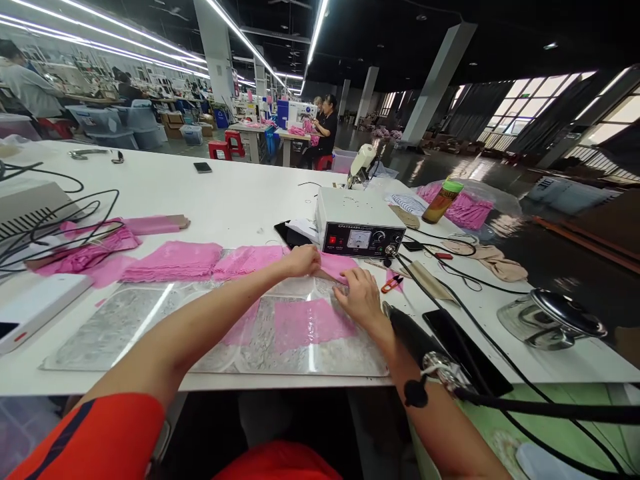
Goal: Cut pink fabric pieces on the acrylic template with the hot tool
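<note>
My left hand (303, 261) is closed, pinching the left end of a pink fabric piece (338, 265) in front of the control box. Close by on the right, my right hand (361, 293) has its fingers stretched and thumb apart, fingertips touching the fabric's right side. Nearer me, a single pink fabric square (314, 324) lies flat on a clear-topped, mottled grey board (150, 333). A second pink piece (243, 328) is partly hidden by my left forearm. Along the board's back edge sit a thick stack of pink fabric (173, 260) and a lower stack (247, 259).
A control box (364, 223) with a dial stands behind my hands. Orange thread snips (392, 284), a black-handled tool (413, 337) with cables, a dark phone (467, 350) and a lidded glass jar (547, 320) lie right. A bottle (443, 200) stands farther back. Cables (75, 213) tangle left.
</note>
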